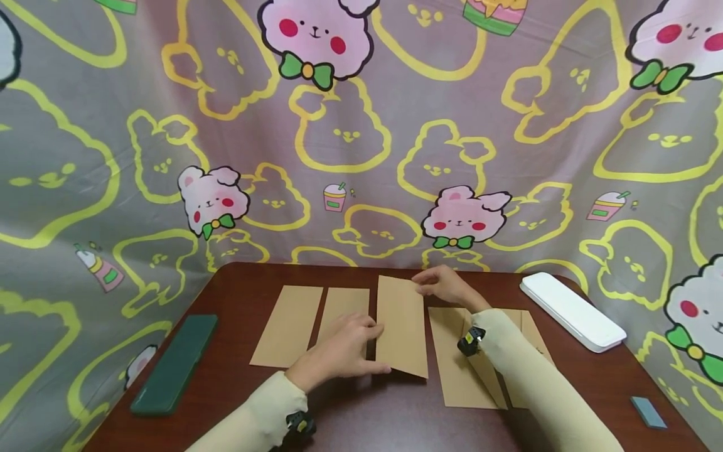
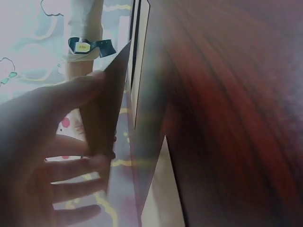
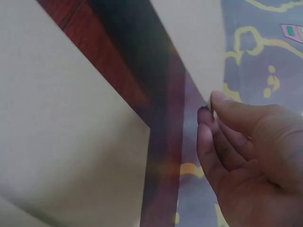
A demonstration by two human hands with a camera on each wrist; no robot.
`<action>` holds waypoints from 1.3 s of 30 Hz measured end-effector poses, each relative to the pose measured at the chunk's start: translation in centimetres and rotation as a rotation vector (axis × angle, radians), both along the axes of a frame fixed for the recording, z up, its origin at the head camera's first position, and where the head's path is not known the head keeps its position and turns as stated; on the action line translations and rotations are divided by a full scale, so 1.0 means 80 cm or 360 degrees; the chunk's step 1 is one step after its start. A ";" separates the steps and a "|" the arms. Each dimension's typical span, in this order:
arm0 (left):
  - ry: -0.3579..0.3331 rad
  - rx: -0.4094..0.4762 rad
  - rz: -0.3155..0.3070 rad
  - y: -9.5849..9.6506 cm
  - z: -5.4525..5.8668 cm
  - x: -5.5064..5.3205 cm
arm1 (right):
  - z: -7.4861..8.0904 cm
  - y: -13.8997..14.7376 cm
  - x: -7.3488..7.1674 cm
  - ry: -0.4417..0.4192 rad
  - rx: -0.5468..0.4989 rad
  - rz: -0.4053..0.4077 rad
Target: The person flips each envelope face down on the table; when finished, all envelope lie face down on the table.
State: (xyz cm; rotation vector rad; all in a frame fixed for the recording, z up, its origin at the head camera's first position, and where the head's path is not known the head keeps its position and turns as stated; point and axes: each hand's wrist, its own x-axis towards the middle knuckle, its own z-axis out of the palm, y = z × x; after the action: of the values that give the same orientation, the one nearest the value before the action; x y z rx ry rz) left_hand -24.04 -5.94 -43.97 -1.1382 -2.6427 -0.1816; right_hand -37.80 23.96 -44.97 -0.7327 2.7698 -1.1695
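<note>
A brown kraft paper sheet (image 1: pixel 401 326) is held up off the table, slightly tilted, between both hands. My left hand (image 1: pixel 347 348) holds its lower left part, thumb by the bottom corner and fingers along the left edge. In the left wrist view that sheet (image 2: pixel 106 104) lies between the thumb and the spread fingers. My right hand (image 1: pixel 446 285) pinches its upper right corner, thumb against fingertips, as the right wrist view shows. Two similar sheets (image 1: pixel 288 326) lie to the left, one partly behind the left hand. More brown sheets (image 1: pixel 463 376) lie under the right forearm.
A dark green case (image 1: pixel 175 364) lies along the table's left side. At the right are a white case (image 1: pixel 573 311) and a small blue-grey block (image 1: pixel 648 412). A patterned curtain (image 1: pixel 350 150) hangs behind the dark red-brown table (image 1: pixel 361 414).
</note>
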 end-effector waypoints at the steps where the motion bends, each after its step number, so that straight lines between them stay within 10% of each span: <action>1: -0.0020 -0.0045 0.0007 0.002 -0.002 -0.003 | -0.001 -0.002 -0.001 0.0022 0.0026 -0.0004; 11: -0.0196 -0.0285 0.0140 0.008 -0.019 -0.025 | -0.012 -0.026 -0.016 0.0068 0.0232 -0.0026; 24: -0.0219 -0.0385 0.0179 0.009 -0.026 -0.016 | -0.024 -0.035 -0.013 0.0131 0.0367 -0.0004; 39: -0.0283 -0.0144 0.0106 0.026 -0.026 -0.013 | -0.006 0.004 0.002 0.0228 0.0317 0.0106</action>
State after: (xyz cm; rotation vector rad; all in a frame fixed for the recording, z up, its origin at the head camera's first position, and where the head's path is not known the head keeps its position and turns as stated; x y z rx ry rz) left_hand -25.06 -3.83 -46.05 -1.1067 -2.8675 -0.1583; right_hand -37.68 24.30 -45.48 -0.9107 2.8954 -0.8448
